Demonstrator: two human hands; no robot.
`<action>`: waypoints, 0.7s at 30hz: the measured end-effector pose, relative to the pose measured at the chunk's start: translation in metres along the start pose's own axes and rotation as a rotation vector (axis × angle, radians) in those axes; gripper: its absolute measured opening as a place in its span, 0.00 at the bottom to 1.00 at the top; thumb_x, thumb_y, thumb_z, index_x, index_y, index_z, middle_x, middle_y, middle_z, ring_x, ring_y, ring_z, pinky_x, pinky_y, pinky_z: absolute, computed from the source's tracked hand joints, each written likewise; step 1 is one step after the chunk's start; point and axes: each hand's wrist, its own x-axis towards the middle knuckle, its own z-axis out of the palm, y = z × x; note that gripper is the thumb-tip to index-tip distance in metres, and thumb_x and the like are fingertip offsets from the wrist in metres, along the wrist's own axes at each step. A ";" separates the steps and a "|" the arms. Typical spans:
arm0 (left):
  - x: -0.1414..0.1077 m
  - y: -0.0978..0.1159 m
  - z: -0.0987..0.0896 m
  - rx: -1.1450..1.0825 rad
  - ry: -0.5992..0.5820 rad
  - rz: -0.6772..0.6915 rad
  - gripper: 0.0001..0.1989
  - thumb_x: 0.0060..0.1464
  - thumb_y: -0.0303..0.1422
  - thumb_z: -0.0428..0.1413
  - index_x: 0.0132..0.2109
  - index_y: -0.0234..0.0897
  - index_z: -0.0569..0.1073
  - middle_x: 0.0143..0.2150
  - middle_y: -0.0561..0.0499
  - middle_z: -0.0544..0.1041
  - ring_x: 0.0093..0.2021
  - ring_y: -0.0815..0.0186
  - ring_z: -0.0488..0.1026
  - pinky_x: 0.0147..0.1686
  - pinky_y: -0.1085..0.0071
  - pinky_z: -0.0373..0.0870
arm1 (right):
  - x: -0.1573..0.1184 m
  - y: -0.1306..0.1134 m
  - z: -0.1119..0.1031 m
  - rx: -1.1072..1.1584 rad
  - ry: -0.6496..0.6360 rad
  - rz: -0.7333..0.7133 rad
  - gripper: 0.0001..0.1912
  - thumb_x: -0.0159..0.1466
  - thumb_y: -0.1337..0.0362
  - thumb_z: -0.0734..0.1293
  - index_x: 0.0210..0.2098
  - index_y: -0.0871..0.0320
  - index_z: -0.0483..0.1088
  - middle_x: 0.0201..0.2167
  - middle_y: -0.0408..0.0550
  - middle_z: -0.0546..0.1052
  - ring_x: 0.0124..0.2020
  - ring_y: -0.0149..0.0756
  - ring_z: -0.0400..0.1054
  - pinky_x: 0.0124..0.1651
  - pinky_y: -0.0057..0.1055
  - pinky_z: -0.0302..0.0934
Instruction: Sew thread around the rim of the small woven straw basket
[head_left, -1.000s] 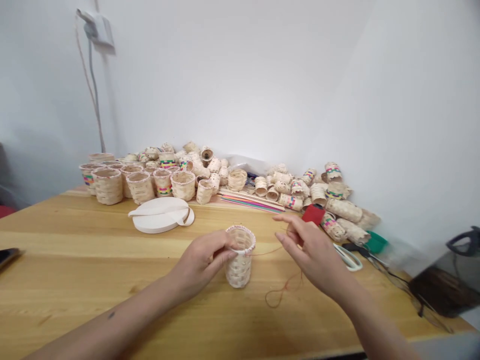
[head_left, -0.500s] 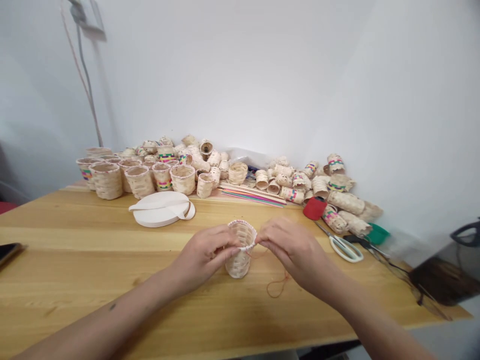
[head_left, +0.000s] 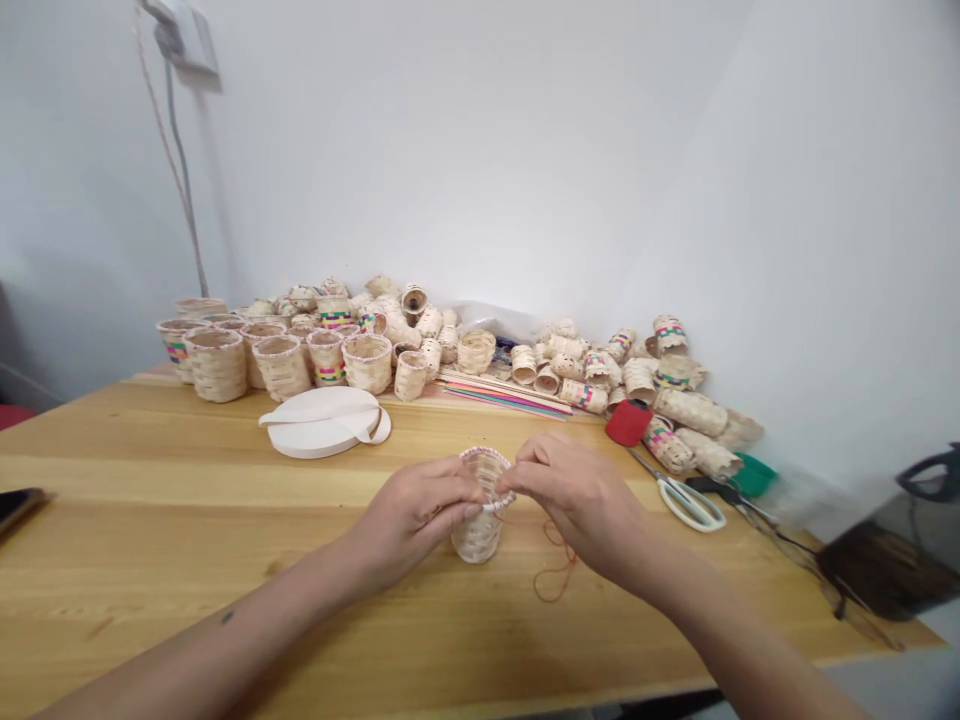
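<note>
I'm clamping the fingers of my left hand (head_left: 412,515) and right hand (head_left: 574,497) on the rim (head_left: 489,462) of a small woven basket (head_left: 477,535), tilted between them, with stitching showing along the rim, the rest hidden, and red thread (head_left: 556,578) trailing.

The rim of the woven basket (head_left: 486,472) is partly hidden by the left hand (head_left: 412,522) and right hand (head_left: 574,500), and the upper end of the red thread (head_left: 556,572) is concealed there too. The phone (head_left: 15,505) on the counter (head_left: 150,560) is cut off by the left edge.
</note>
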 end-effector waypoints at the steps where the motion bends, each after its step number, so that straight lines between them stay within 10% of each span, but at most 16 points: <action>1: 0.000 0.000 0.000 0.002 -0.006 -0.003 0.08 0.61 0.27 0.50 0.37 0.36 0.75 0.36 0.50 0.77 0.38 0.66 0.72 0.38 0.75 0.65 | 0.000 0.000 0.000 0.000 -0.002 -0.001 0.14 0.66 0.76 0.57 0.36 0.58 0.72 0.30 0.46 0.68 0.33 0.35 0.60 0.33 0.29 0.53; 21: -0.001 0.000 -0.001 -0.040 -0.053 -0.034 0.09 0.61 0.28 0.50 0.42 0.38 0.75 0.42 0.49 0.77 0.42 0.66 0.72 0.42 0.75 0.65 | 0.010 0.007 -0.004 0.103 -0.119 -0.004 0.11 0.68 0.72 0.60 0.35 0.56 0.72 0.31 0.43 0.70 0.34 0.32 0.62 0.35 0.27 0.53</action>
